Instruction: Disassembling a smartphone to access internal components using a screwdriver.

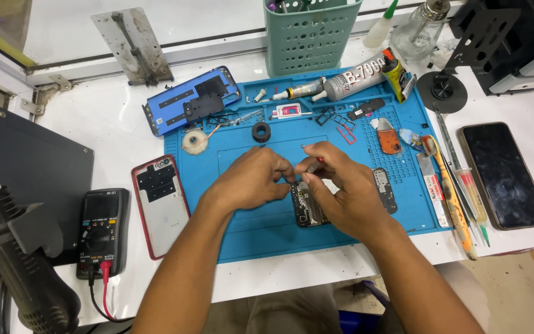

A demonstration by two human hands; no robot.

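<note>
1. The opened phone [307, 207] lies near the middle of the blue mat [261, 232], toward its front edge, mostly covered by both hands.
2. The left hand [251, 179] has its fingers pinched together at the phone's upper left edge, steadying it; whether they grip a small part cannot be told.
3. The right hand [341, 188] has its fingers closed on a thin tool with a red handle [316, 162], tip down over the phone's top.
4. Judged from its look, the phone is light, stiff and thin, with bare, fragile parts inside; the side edges seem the safest place to hold it.
5. Room on the mat: bare surface left of the phone and in front; on the right a small board [383, 188] lies just beside the right hand.
6. Beyond the mat's right edge are long tools [458, 198] and a dark phone [505, 176]; off its left edge a red-rimmed back cover [159, 204] and a multimeter [101, 232] rest on the bench [103, 133].
</note>
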